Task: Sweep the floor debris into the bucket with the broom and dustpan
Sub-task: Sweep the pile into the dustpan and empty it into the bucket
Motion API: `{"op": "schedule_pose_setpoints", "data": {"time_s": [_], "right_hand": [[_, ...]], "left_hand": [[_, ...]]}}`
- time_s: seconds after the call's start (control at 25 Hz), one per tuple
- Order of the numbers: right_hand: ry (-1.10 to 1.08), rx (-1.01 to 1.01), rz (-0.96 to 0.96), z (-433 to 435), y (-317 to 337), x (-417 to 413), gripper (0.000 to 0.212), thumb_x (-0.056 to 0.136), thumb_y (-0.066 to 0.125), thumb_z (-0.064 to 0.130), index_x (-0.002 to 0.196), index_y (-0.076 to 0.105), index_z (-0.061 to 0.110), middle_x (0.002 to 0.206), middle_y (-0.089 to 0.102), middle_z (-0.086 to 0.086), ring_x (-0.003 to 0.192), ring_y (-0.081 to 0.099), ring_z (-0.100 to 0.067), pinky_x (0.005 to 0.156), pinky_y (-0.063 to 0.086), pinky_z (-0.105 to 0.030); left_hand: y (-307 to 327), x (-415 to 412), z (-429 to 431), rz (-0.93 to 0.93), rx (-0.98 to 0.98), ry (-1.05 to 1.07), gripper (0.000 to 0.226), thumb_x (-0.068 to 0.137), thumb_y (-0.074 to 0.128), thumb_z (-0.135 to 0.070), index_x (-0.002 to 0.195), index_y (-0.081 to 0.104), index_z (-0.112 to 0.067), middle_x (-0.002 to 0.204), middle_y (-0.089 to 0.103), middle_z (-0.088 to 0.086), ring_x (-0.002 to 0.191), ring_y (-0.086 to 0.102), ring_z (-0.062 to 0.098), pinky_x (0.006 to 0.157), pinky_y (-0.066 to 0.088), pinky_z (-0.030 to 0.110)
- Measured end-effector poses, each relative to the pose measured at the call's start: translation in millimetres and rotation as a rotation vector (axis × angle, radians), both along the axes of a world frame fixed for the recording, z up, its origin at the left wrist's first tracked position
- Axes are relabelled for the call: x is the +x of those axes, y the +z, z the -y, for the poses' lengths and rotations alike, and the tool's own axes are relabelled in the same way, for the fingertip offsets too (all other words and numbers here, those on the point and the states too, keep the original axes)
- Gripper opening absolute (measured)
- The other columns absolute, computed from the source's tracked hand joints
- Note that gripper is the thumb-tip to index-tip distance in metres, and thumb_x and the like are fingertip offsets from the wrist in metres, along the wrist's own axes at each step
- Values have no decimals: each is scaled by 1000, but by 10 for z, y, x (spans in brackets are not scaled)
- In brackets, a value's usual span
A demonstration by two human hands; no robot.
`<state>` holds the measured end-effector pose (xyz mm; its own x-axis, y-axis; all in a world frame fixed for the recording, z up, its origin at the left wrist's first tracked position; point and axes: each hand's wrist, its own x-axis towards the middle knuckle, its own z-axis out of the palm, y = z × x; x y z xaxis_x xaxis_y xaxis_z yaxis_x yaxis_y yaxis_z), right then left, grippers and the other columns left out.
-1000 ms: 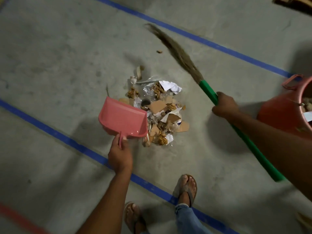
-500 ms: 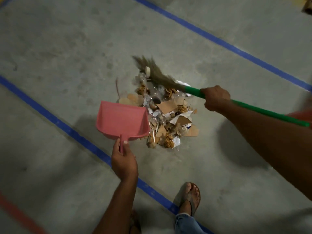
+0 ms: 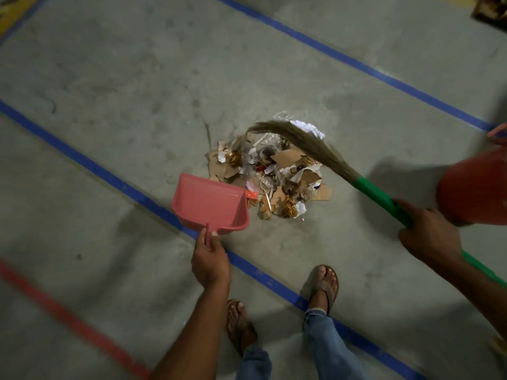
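Debris (image 3: 274, 176) sits piled on the floor, none in the dustpan (image 3: 208, 204) yet; left hand (image 3: 210, 260) grips its handle, right hand (image 3: 425, 234) grips the broom (image 3: 315, 149), bucket (image 3: 474, 187) waiting right

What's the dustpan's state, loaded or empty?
Empty: the dustpan shows bare pink inside; the debris pile lies on the floor beside it.

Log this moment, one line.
left hand: holds dustpan | right hand: grips broom | bristles: over debris pile | bucket: right edge
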<state>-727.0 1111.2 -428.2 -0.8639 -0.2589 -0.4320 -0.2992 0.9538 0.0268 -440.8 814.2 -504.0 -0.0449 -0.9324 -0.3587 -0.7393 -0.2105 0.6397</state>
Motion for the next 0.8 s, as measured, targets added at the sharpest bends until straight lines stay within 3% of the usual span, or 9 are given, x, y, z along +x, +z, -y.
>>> {"op": "schedule_pose_setpoints", "data": {"time_s": [0.16, 0.36, 0.48, 0.64, 0.72, 0.8], "right_hand": [[-96, -154, 176, 376, -95, 771, 70, 80, 69, 18, 144, 51, 38, 118, 71, -13, 90, 67, -33, 73, 54, -36], [-176, -300, 471, 918, -586, 1733, 46, 94, 63, 51, 133, 58, 27, 97, 67, 5, 77, 64, -12, 66, 53, -31], [-50, -262, 473, 982, -1055, 2120, 43, 96, 56, 54, 132, 55, 30, 96, 67, 7, 78, 64, -10, 73, 59, -38], [77, -171, 479, 1043, -1900, 2328, 46, 95, 51, 56, 135, 49, 34, 100, 69, 2, 83, 66, -19, 76, 59, -43], [-11, -160, 471, 985, -2266, 2392, 44, 95, 51, 53, 135, 49, 33, 103, 69, -3, 88, 66, -25, 79, 58, -43], [-148, -197, 414, 760, -2445, 2539, 44, 97, 50, 52, 136, 48, 33, 101, 69, -5, 87, 66, -28, 76, 54, -39]], "left_hand": [[-60, 581, 146, 2, -41, -38, 50, 93, 50, -57, 133, 67, -31, 119, 75, 3, 94, 74, 33, 86, 58, 45], [-342, 1201, 254, 87, -61, -82, 44, 96, 54, -54, 132, 67, -31, 112, 77, 5, 94, 74, 35, 84, 58, 44], [-668, 1519, 149, 121, -48, -97, 51, 94, 50, -60, 131, 68, -30, 110, 77, 6, 93, 74, 35, 83, 57, 44], [-1332, 1826, 64, 86, -12, -35, 36, 97, 62, -42, 128, 71, -25, 115, 76, 10, 94, 74, 36, 85, 57, 45], [-1668, 1920, 35, 43, 34, 56, 37, 95, 64, -45, 127, 71, -26, 113, 77, 7, 82, 75, 33, 81, 60, 44], [-1934, 1939, 25, -42, 84, 150, 36, 96, 66, -42, 127, 72, -23, 105, 76, 5, 59, 71, 22, 67, 60, 37]]}}
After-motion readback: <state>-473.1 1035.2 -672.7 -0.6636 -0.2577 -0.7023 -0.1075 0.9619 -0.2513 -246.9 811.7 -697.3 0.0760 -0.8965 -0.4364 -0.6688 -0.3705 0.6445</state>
